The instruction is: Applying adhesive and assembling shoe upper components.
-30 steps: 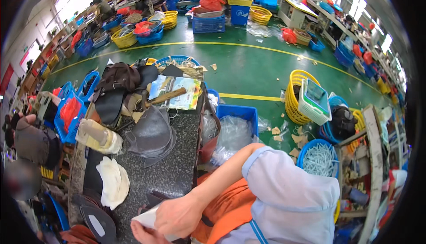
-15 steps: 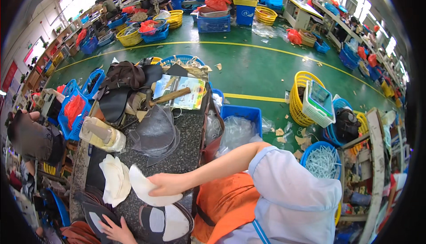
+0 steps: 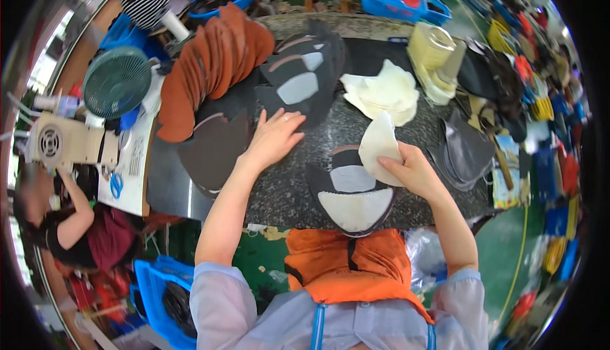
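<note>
My right hand (image 3: pixel 412 171) pinches a white crescent-shaped piece (image 3: pixel 379 146), thin like felt or lining, by its lower edge. It is held over the right side of a dark shoe-upper piece (image 3: pixel 316 188), which has a pale grey patch (image 3: pixel 353 179) and a white curved piece (image 3: pixel 356 209) lying on it. Fingers spread, my left hand (image 3: pixel 274 137) rests at the near edge of a spread of black upper pieces (image 3: pixel 316 105) with similar pale patches. Beyond my right hand sits a pile of white pieces (image 3: pixel 387 92).
Brown-red leather pieces (image 3: pixel 213 57) fan out at the far left, beside a dark brown piece (image 3: pixel 216 150). A cream container (image 3: pixel 432 57), grey pieces (image 3: pixel 467 150) and a hammer (image 3: pixel 504 164) lie on the right. A co-worker (image 3: pixel 76 223) sits left, near a green fan (image 3: pixel 117 82).
The view has swung left and down over the table. My right hand still holds the white piece, now nearer the dark upper piece. My left hand stays by the black pieces.
</note>
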{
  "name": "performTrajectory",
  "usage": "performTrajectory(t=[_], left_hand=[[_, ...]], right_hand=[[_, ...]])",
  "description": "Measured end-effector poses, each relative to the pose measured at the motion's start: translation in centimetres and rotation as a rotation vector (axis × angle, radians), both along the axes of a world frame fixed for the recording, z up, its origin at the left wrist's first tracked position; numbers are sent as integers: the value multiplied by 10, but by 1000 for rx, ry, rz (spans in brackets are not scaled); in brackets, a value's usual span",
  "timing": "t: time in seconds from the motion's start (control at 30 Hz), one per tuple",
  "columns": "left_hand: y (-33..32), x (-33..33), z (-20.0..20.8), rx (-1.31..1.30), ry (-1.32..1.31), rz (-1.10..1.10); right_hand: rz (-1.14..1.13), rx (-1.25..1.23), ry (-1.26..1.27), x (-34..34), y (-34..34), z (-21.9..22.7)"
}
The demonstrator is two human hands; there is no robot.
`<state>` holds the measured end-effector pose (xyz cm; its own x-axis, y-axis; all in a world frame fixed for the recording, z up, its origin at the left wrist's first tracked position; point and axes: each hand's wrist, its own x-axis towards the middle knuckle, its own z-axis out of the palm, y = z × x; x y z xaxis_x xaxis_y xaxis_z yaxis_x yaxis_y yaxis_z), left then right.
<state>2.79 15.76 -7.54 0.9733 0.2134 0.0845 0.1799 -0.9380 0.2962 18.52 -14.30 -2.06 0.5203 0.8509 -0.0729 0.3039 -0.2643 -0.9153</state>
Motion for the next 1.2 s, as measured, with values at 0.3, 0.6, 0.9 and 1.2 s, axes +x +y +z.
performTrajectory(t=[0.3, 0.6, 0.9, 1.2], left_hand=[[-17, -10, 25, -1091, -405, 281], [18, 3, -4, -314, -288, 511], [6, 8, -15, 314, -221, 303], [-183, -64, 10, -234, -193, -277]], right_hand=[[563, -155, -460, 20, 122, -24], [159, -255, 197, 61, 188, -65], [18, -401, -803, 33, 157, -39], [-225, -505, -1176, 46, -129, -9]])
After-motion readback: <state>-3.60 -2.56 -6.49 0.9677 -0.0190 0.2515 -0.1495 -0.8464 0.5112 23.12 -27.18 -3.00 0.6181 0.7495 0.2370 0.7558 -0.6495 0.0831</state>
